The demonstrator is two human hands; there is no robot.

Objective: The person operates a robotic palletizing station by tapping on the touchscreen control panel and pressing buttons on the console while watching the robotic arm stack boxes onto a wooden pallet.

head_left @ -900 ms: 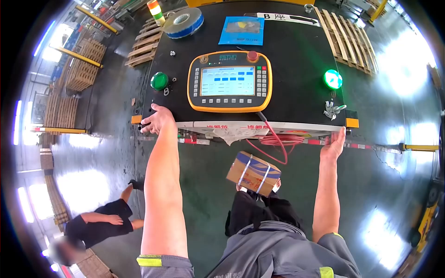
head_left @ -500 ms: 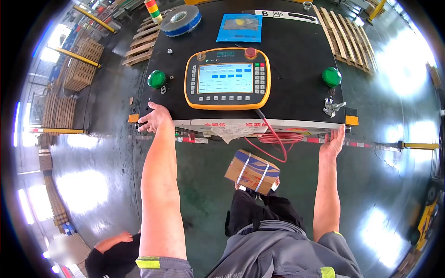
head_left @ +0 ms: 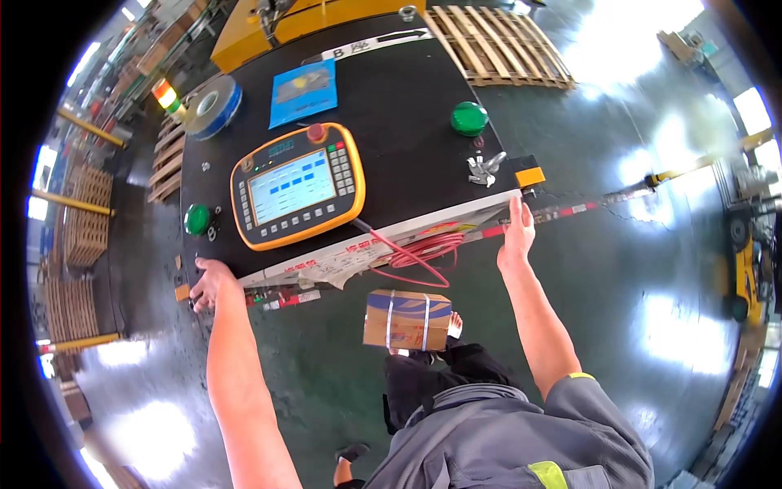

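My left hand [head_left: 215,284] rests on the near left corner of a black-topped bench [head_left: 399,98], fingers spread over its edge. At the near right corner, my right hand [head_left: 517,235] lies against the front edge with its fingers stretched upward. Between them, a yellow-rimmed teach pendant [head_left: 293,192] with a lit screen lies on the top. A green button [head_left: 196,220] sits near my left hand and another green button [head_left: 469,119] is beyond my right. Metal fasteners [head_left: 485,169] are heaped close to the right corner.
A blue packet [head_left: 302,94], a tape roll [head_left: 213,107] and a lit signal tower [head_left: 167,95] are farther back. Red cable [head_left: 419,251] hangs coiled at the bench front. A strapped cardboard box [head_left: 407,320] is at my feet. Wooden pallets [head_left: 497,46] stand behind.
The bench now appears tilted and shifted left in view, its right side higher. Both hands stay at its corners. The person at lower left has left view; a foot shows at the bottom.
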